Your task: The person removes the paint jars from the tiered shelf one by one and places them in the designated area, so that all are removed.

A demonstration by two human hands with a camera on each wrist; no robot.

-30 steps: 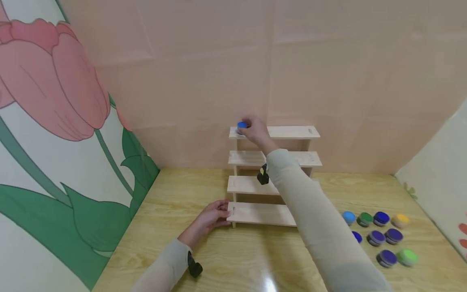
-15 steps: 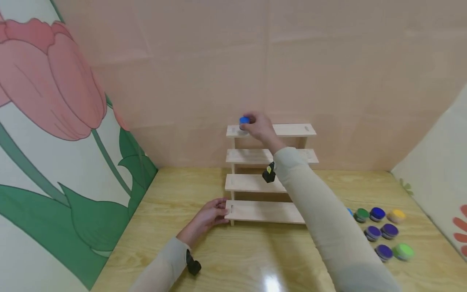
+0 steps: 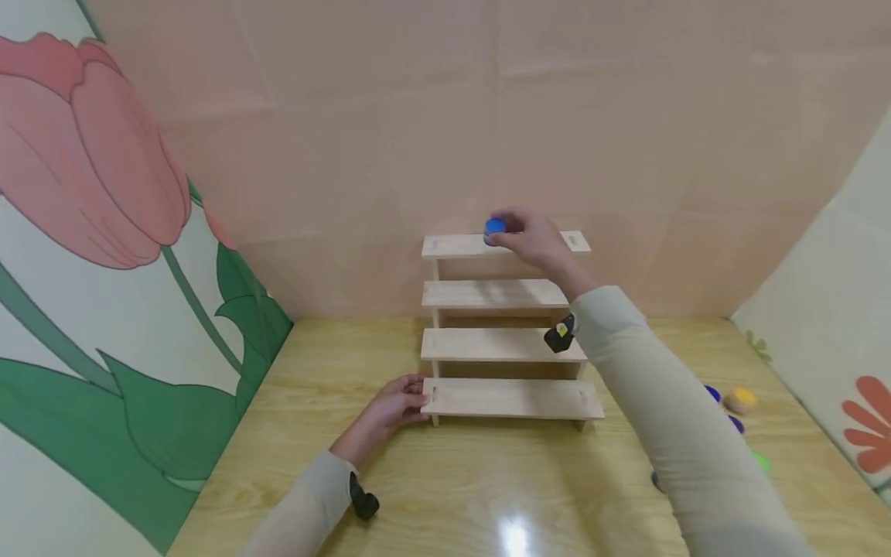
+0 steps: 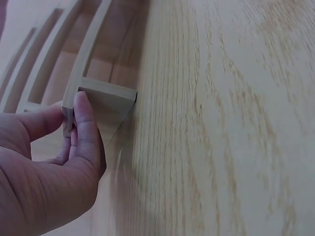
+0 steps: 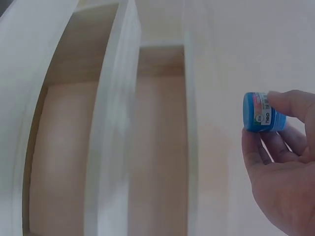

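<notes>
My right hand [image 3: 536, 238] pinches a small blue paint jar [image 3: 494, 230] between thumb and fingers, at the top board of a stepped wooden shelf [image 3: 511, 398]. In the right wrist view the blue jar [image 5: 264, 112] is tipped on its side relative to the camera, its printed label facing out. Low on the left, my left hand [image 3: 391, 404] grips the end of the shelf's bottom board. Thumb and fingers of that hand [image 4: 59, 172] close on the board's edge from both faces in the left wrist view.
Several more jars stand on the wooden table [image 3: 445, 472] at the right, among them a yellow one [image 3: 741, 400] and a light green one [image 3: 761, 462]. My right sleeve [image 3: 689, 418] covers part of this group. Behind the shelf rises a pinkish sheet [image 3: 348, 170].
The right hand has carried the blue jar from the left end of the top board toward its middle. The left hand keeps its hold on the bottom board. The right sleeve now hides more jars.
</notes>
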